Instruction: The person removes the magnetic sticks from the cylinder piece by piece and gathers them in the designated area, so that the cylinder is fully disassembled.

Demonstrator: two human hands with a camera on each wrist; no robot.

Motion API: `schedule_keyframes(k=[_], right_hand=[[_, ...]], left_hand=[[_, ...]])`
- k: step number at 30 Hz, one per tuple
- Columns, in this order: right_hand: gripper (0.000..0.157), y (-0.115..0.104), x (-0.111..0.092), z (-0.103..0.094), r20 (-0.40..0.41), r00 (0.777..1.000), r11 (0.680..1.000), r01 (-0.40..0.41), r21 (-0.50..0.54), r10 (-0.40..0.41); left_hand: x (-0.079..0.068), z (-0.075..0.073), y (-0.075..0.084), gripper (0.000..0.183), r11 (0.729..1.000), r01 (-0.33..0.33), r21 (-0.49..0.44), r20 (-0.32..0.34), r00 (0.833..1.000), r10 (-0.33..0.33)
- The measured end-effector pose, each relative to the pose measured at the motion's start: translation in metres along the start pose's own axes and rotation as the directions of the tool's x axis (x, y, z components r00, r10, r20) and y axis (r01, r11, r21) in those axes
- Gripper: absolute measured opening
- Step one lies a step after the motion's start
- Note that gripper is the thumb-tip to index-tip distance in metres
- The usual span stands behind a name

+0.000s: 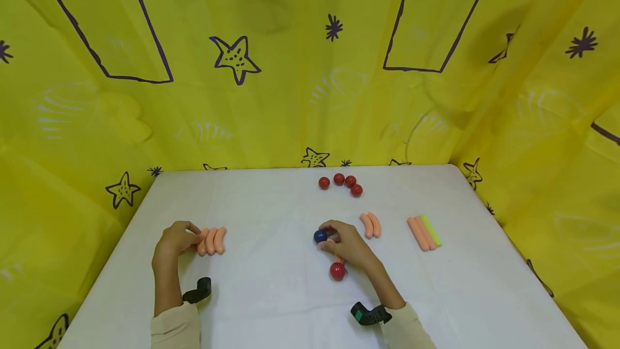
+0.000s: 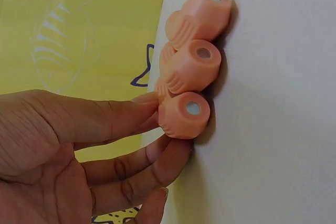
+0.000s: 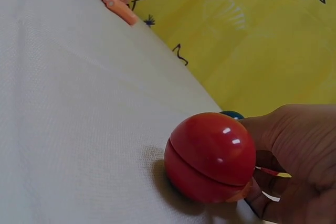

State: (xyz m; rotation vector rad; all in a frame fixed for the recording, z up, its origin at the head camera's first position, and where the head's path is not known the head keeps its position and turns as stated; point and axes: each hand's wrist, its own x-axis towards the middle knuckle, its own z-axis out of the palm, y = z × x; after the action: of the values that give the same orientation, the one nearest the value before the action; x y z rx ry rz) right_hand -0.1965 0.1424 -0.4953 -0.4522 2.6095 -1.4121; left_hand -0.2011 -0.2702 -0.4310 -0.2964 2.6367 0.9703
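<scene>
Three curved orange magnetic rods lie side by side at the left of the table, with metal discs in their ends. My left hand pinches the nearest curved orange rod between thumb and fingers. At the table's middle, my right hand holds a blue ball with its thumb and fingertips. Just below that hand sits a glossy red ball, large in the right wrist view. An orange piece shows between the red ball and the hand, mostly hidden.
Several red balls lie at the back of the white table. Two curved orange rods rest right of my right hand. Farther right are straight orange rods beside a green one. Yellow curtain surrounds the table's back and sides.
</scene>
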Motion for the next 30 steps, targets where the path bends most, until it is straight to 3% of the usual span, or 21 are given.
schedule_keyframes(k=[5, 11, 16, 21, 30], right_hand=[[0.035, -0.001, 0.0, -0.001, 0.001, 1.0, 1.0, 0.001, -0.007, -0.001], [0.036, -0.006, -0.002, -0.005, 0.017, 0.999, 0.999, -0.028, -0.041, 0.029], [0.03, -0.009, -0.002, -0.008, 0.009, 1.0, 0.99, -0.029, -0.136, 0.03], [0.019, -0.008, -0.003, -0.009, 0.018, 0.999, 0.982, -0.023, -0.185, 0.027], [0.016, -0.007, -0.002, -0.006, 0.011, 1.0, 0.982, -0.004, -0.191, 0.007]], left_hand=[[-0.001, -0.001, 0.001, 0.038, 1.0, 0.003, 0.018, 0.003, 1.0, -0.003], [-0.002, -0.003, 0.007, 0.051, 0.997, -0.019, 0.079, -0.044, 0.999, 0.023], [-0.008, 0.004, 0.027, 0.049, 0.994, -0.062, 0.088, -0.117, 0.991, 0.072], [-0.008, 0.027, 0.059, 0.041, 0.978, -0.195, 0.071, -0.143, 0.969, 0.203], [0.002, 0.095, 0.106, 0.027, 0.916, -0.396, 0.058, -0.015, 0.918, 0.397]])
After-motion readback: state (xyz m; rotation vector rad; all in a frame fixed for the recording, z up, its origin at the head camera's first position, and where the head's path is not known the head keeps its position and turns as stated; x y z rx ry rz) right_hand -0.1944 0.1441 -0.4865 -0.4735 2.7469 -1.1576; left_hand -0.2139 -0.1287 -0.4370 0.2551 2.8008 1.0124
